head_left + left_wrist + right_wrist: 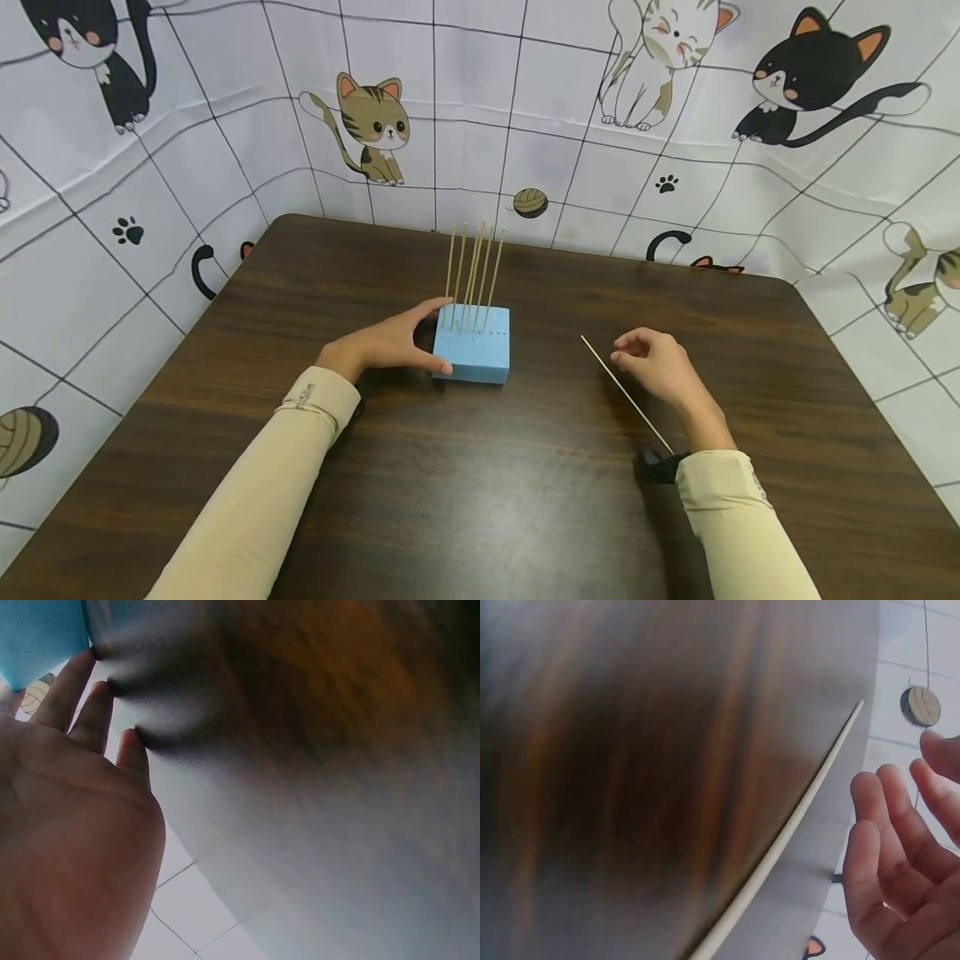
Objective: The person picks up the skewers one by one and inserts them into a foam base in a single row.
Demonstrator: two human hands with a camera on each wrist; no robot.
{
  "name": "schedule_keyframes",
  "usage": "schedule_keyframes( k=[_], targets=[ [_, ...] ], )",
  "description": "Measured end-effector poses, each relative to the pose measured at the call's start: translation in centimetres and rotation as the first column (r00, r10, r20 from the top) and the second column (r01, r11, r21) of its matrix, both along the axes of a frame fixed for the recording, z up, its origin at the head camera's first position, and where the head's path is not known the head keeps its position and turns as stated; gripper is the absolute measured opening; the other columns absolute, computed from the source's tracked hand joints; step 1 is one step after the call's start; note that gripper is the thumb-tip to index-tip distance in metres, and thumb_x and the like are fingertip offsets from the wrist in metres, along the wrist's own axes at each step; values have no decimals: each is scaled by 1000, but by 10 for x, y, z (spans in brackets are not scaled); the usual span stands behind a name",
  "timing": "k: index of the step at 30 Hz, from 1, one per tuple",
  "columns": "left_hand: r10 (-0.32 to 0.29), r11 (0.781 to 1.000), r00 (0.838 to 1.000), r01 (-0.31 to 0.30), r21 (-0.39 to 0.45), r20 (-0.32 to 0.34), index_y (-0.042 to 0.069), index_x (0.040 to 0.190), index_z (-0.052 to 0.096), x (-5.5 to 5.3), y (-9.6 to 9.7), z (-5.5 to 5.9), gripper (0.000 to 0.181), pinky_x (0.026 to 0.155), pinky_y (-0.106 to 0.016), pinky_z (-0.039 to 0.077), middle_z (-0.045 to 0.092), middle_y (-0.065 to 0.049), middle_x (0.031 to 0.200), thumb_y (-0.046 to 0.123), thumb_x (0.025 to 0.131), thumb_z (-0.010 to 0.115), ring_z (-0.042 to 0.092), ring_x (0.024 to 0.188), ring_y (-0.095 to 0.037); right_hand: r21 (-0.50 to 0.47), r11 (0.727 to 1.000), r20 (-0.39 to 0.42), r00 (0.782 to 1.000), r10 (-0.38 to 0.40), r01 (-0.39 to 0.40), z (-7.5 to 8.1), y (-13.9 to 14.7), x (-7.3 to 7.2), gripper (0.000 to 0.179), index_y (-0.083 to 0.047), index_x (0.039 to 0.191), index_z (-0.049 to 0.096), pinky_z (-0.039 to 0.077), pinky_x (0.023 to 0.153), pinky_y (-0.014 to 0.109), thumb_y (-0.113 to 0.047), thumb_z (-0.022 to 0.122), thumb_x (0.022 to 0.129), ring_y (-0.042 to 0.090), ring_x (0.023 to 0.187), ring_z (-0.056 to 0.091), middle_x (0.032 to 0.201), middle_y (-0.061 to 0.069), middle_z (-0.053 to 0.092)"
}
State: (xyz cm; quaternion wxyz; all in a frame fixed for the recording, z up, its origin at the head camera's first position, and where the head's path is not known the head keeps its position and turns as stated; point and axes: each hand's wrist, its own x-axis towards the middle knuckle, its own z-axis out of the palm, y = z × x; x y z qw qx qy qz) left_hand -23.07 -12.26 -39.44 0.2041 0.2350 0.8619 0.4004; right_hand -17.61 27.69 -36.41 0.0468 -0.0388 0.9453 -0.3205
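A light blue foam block (472,348) sits on the dark wooden table, with several thin wooden skewers (474,271) standing upright in its top. Its upper face also shows a row of small holes. My left hand (397,342) holds the block at its left side, thumb at the front corner and forefinger at the back. In the left wrist view, the other fingers (91,720) reach down to the tabletop. A single skewer (626,392) lies slanting on the table at the right. Beside it my right hand (660,365) hovers with loosely bent fingers, holding nothing.
The table (465,517) spreads around both hands, its back edge meeting a white cloth (472,92) printed with cats and grid lines. The same cloth hangs along the left and right sides. A dark wrist strap (662,467) covers the loose skewer's near end.
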Motion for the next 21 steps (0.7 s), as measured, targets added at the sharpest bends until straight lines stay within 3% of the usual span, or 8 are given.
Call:
schedule_keyframes(
  k=[6,14,21],
  targets=[
    [1,1000,1000,-1,-9,-4,27,160,11,-1,0,0,113,116,-62,19,15,-9,165,45,76,84,16,150,-34,22,1000,80,997,7,-9,-2,12,5,26,1,114,64,51,74,37,-18,64,96,25,85,65,102,15,71],
    [3,1000,1000,-3,-6,-2,28,160,11,-1,0,1,111,116,-63,18,15,-10,165,44,77,83,16,150,-35,58,997,167,986,30,-41,-2,15,10,20,-1,100,68,46,64,31,-20,66,94,19,75,59,83,6,66],
    [5,1000,1000,-5,-18,-1,27,160,11,-1,1,1,111,116,-63,18,15,-10,165,45,77,83,15,150,-35,132,990,180,983,31,-55,-3,11,11,18,-7,88,70,41,67,31,-26,69,91,19,75,53,82,1,67]
  ],
)
